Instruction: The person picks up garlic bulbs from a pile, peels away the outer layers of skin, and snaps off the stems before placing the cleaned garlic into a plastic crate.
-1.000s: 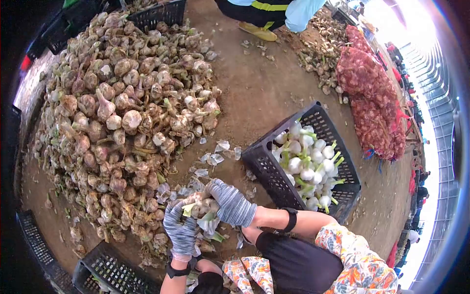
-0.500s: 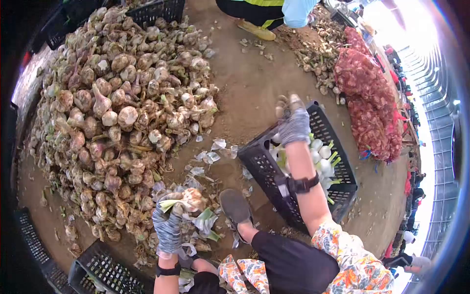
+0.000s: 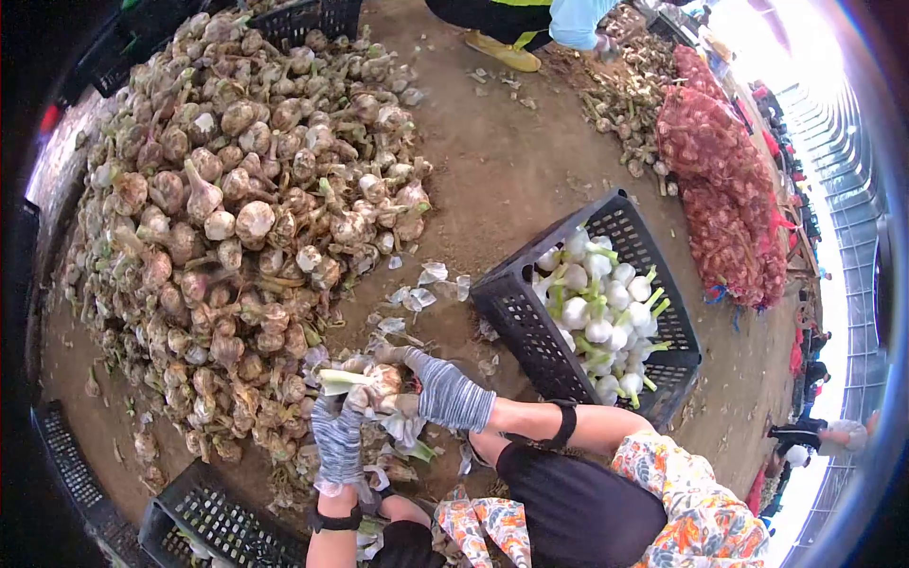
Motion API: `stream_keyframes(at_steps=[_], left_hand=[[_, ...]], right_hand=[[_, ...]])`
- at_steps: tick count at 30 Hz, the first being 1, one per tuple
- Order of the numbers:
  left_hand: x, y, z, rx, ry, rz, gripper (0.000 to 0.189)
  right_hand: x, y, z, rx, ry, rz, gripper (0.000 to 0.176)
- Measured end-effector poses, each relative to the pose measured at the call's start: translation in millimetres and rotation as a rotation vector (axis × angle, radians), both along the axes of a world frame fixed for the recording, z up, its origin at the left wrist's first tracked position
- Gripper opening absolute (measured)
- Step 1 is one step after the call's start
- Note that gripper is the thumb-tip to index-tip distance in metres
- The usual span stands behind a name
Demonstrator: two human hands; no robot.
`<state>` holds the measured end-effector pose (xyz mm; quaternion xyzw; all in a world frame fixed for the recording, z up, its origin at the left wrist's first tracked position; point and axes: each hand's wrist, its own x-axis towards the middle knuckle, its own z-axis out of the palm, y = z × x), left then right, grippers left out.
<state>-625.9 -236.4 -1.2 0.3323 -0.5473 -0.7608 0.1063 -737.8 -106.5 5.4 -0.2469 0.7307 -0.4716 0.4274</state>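
Note:
My left hand, in a grey striped glove, is closed around a garlic bulb with dirty outer skin and a pale green cut stem pointing left. From the right, my gloved right hand has its fingers against the same bulb, partly hiding its root end. Beneath both hands lie loose peeled skins and leaf scraps. To the right of them stands a black plastic crate holding many clean white garlic bulbs with short green stems.
A large heap of unpeeled garlic fills the left side. Another black crate sits at the lower left. Red mesh sacks lie at the right. A co-worker's shoe and blue sleeve show at the top.
My right hand has moved from above the crate down and left to the garlic bulb in my left hand. It was open and now grips the bulb. The white bulbs are now uncovered.

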Motion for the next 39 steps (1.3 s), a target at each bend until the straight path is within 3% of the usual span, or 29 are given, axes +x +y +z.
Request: stream_keyframes(at_steps=[2, 4, 6, 7, 8, 10, 12, 14, 15, 16, 18, 20, 23, 30, 32, 34, 36, 39], left_hand=[[-1.5, 0.2, 2.2, 0.057, -0.085, 0.010, 0.030], [0.7, -5.6, 8.9, -0.083, -0.222, -0.026, 0.031], [5.8, -8.5, 2.3, -0.108, -0.143, -0.001, 0.027], [7.2, -11.5, 6.2, -0.148, -0.159, -0.017, 0.023], [8.3, -11.2, -1.5, 0.010, -0.064, 0.028, 0.021], [12.6, -13.4, -16.2, 0.031, -0.057, -0.018, 0.021], [11.0, -13.3, -16.2, 0.054, -0.065, -0.008, 0.022], [9.9, -11.9, -12.8, 0.079, -0.069, 0.006, 0.022], [8.8, -11.4, -8.2, 0.058, -0.071, -0.013, 0.022], [7.6, -10.7, -5.2, 0.036, -0.071, -0.036, 0.022], [8.5, -7.6, -5.5, -0.008, -0.109, -0.049, 0.021], [7.9, -6.2, -9.0, -0.168, -0.058, -0.096, 0.021], [10.4, -7.5, -13.0, -0.203, -0.054, -0.123, 0.020], [7.4, -4.0, -8.7, -0.249, -0.016, -0.088, 0.024], [8.2, -1.7, -8.1, -0.371, -0.019, -0.029, 0.024], [9.4, 5.3, -6.7, -0.310, 0.005, 0.031, 0.024], [11.7, 12.0, -9.7, -0.461, 0.048, 0.096, 0.024], [14.7, 18.6, -9.3, -0.453, 0.062, 0.145, 0.026]], right_hand=[[8.9, 0.2, -9.0, -0.122, 0.047, -0.095, 0.067], [10.9, 0.8, -4.5, -0.101, 0.059, -0.093, 0.057], [-1.0, 1.7, 4.8, -0.118, 0.151, 0.009, 0.041], [-7.6, 5.0, 0.7, -0.078, -0.065, -0.021, 0.035], [-12.9, 6.5, -3.7, -0.032, -0.270, -0.058, 0.030], [-24.6, 7.2, -1.0, -0.045, -0.454, -0.121, 0.027], [-21.9, 7.6, 0.1, -0.037, -0.454, -0.178, 0.025], [-15.7, 6.2, 3.5, -0.067, -0.361, -0.240, 0.022], [-12.8, 1.0, 5.5, -0.052, -0.014, -0.160, 0.028], [-10.2, -1.8, 4.7, -0.051, -0.016, -0.160, 0.028], [-3.0, -4.2, 1.4, 0.130, 0.239, -0.020, 0.037], [-2.0, -6.6, -4.1, 0.088, 0.232, -0.084, 0.041], [-19.7, -5.3, -6.5, 0.137, -0.083, 0.074, 0.033], [-12.8, 1.3, 13.0, 0.011, -0.143, -0.093, 0.028], [-0.8, -1.4, 9.8, -0.034, 0.386, 0.007, 0.036], [6.0, -5.7, 14.3, 0.023, 0.532, 0.032, 0.035], [12.0, -6.9, 6.9, -0.008, 0.557, -0.005, 0.033], [11.5, -6.6, 5.7, -0.063, 0.546, -0.065, 0.026]])
